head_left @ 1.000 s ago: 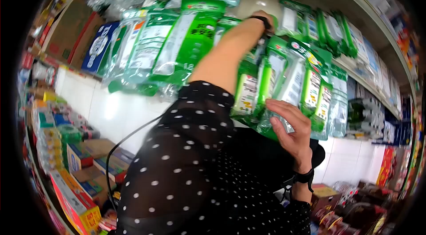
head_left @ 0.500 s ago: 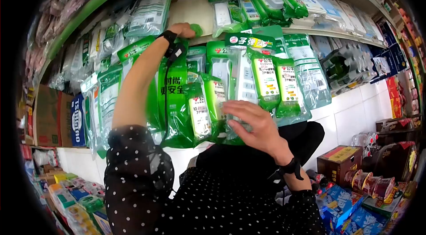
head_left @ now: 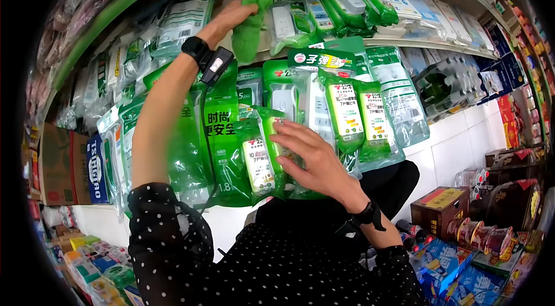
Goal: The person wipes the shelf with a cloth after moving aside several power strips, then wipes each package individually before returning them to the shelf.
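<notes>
My left hand point(head_left: 231, 17) is closed on a bright green cloth point(head_left: 249, 31), which hangs down over the shelf board between packaged goods. My right hand point(head_left: 312, 158) lies with fingers spread against a green-and-white packet point(head_left: 258, 164) in the front pile. Around it are several bagged power strips, among them one with a green header card point(head_left: 321, 59) and two small green packets point(head_left: 346, 110) on its front. A large green bag point(head_left: 221, 150) sits under my left forearm, with a black cable from the wrist device crossing it.
On the upper shelf point(head_left: 263, 47), more packaged power strips point(head_left: 348, 0) stand at the right and clear-bagged ones point(head_left: 187, 14) at the left. A cardboard box point(head_left: 63, 164) is at the left. Shrink-wrapped bottles point(head_left: 448, 87) and a brown carton point(head_left: 440, 211) are at the right.
My left hand has risen slightly to the left, and much more of the green cloth now shows. My right hand has shifted a little left over the packets.
</notes>
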A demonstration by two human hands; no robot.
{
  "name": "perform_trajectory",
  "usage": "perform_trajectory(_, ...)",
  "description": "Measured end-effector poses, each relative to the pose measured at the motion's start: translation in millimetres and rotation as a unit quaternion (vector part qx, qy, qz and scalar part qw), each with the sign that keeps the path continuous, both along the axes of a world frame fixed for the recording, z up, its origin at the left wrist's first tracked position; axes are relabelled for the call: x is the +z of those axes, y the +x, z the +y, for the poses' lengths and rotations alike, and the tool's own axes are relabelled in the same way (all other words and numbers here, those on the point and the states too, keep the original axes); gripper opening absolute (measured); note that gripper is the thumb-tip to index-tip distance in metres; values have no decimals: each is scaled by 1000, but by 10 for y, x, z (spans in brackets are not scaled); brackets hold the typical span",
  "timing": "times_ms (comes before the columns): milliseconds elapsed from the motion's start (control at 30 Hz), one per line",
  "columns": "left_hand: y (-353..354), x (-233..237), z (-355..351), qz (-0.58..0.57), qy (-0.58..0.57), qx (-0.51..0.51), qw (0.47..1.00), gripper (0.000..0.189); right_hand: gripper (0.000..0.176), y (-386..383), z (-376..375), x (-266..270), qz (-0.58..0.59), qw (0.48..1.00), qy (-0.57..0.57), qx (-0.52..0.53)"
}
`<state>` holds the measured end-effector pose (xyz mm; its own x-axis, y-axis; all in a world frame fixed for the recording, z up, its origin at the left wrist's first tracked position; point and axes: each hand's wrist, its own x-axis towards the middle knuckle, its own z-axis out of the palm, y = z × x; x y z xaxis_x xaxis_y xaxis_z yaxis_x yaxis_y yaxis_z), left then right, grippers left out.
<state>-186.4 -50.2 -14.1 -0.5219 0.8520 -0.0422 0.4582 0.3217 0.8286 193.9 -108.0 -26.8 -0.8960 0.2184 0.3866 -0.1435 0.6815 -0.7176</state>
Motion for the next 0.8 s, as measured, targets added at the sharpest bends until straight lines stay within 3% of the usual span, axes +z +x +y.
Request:
perform_trajectory(67,-46,-17,106,218,-11,57,974,50,39,-28,-10,-13,-5,1000,14,0)
perform_trajectory(100,164,162,18,258,-128,-15,957,65,40,-42,-5,-16,-6,1000,24,0)
perform_trajectory(133,122,-28,65,292,-165,-74,939,73,42,-42,6,-34,-6,999,32,4)
perform_trajectory(200,273,-237,57,202,-231,-223,925,72,42,-36,4,-25,-10,1000,22,8)
perform_trajectory(267,21,-894,374,329,-297,-181,878,67,42,-37,27,-2,-18,1000,18,12)
perform_trajectory(500,-657,-801,676,306,-381,-202,848,56,47,-85,69,45,-72,997,-13,29)
perform_trajectory(667,-1036,-876,984,274,-402,-68,871,45,50,-111,93,89,-110,993,-27,40)
perform_trajectory(767,-1355,-1049,1143,303,-363,-66,879,45,52,-110,123,97,-125,990,-32,48)
perform_trajectory(800,-1320,-968,1095,268,-351,14,897,48,53,-105,134,87,-132,989,-33,53)
